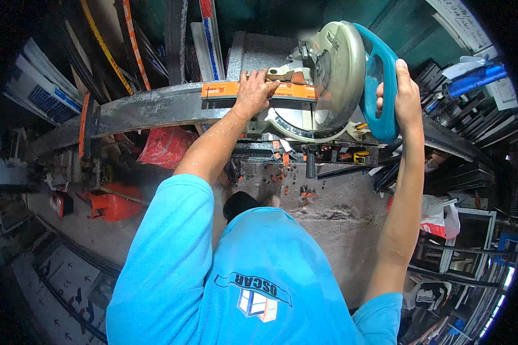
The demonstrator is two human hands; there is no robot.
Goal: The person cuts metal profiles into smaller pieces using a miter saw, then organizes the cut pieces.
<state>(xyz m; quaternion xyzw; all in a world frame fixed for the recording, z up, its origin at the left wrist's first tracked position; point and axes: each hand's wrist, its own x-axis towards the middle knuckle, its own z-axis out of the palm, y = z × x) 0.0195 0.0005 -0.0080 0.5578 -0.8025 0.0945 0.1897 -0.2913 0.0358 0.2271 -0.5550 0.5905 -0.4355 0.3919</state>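
Note:
A miter saw [342, 75] with a pale guard stands on the bench in front of me. My right hand [407, 98] is wrapped round its teal handle [387, 86]. Across the saw's base lies a profile with orange film [296, 91], its right end at the blade guard. My left hand [255, 92] presses on this profile left of the blade, fingers curled over its top edge. The blade itself is mostly hidden by the guard.
Long profiles [208, 46] lean against the back wall. A grey bench beam [149, 109] runs left. Below are a red bag [166, 146], an orange gas cylinder [118, 201] and small orange offcuts [307, 195] on the floor. Stacked profiles [472, 184] crowd the right.

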